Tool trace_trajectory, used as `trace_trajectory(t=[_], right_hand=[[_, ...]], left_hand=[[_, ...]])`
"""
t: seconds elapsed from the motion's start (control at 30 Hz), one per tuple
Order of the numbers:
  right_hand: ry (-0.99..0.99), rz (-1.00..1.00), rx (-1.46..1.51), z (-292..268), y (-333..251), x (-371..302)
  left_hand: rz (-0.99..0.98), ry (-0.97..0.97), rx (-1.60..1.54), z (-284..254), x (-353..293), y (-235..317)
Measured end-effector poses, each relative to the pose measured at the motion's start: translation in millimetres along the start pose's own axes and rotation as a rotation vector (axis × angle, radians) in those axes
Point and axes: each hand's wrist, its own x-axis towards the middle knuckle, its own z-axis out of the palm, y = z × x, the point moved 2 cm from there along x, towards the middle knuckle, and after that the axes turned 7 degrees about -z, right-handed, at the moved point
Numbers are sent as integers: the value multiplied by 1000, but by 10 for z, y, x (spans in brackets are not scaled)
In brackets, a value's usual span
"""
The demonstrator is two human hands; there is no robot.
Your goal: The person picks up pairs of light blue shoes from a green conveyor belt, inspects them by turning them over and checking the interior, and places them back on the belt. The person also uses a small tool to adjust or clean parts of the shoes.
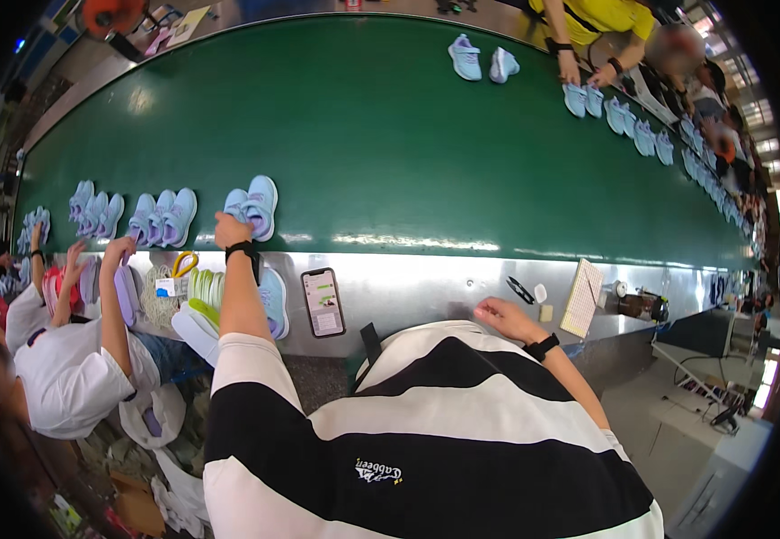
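Note:
My left hand (233, 230) reaches over the near edge of the green belt. Its fingers are closed at the heel of the left shoe of a light blue pair (263, 208) with a lilac lining. The right shoe of that pair leans close against it; the fingertips are partly hidden. My right hand (503, 318) hovers by the metal ledge (426, 286), near my body. Its fingers are loosely curled in, and nothing shows in them. Another light blue shoe (273, 304) lies on the ledge below my left wrist, partly covered by my forearm.
A phone (323, 303), black snips (520, 289) and a notepad (583, 298) lie on the ledge. Left of me, co-workers reach toward more shoes (163, 217). Across the belt (363, 117), a person in yellow (619, 18) handles a pair. White insoles (197, 334) sit beside my left arm.

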Motion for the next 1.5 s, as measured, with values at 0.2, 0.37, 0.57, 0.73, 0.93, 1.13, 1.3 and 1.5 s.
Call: trace_trajectory(t=[0.2,0.37,0.57,0.73,0.93,1.13,1.3,1.5], right_hand=[[-56,-27,48,39,188,-177],[70,-159,8,34,399,108],[208,-86,321,478,578,602],[349,86,299,567,516,653],[280,-21,602,226,175,417],[212,-457,1092,-40,-590,-50],[262,-525,1130,-315,-1018,-278],[664,-797,570,-577,-1240,-558]], left_hand=[[229,50,-200,-5,-1177,502],[527,-584,-515,147,-2848,573],[480,-773,-610,519,-3545,489],[621,-629,-450,765,-3429,496],[92,-1248,-1049,354,-3425,612],[118,-1418,-1230,-504,-3519,786],[177,-1437,-1512,-1013,-3677,959],[768,-606,-1332,-1582,-3788,1169]])
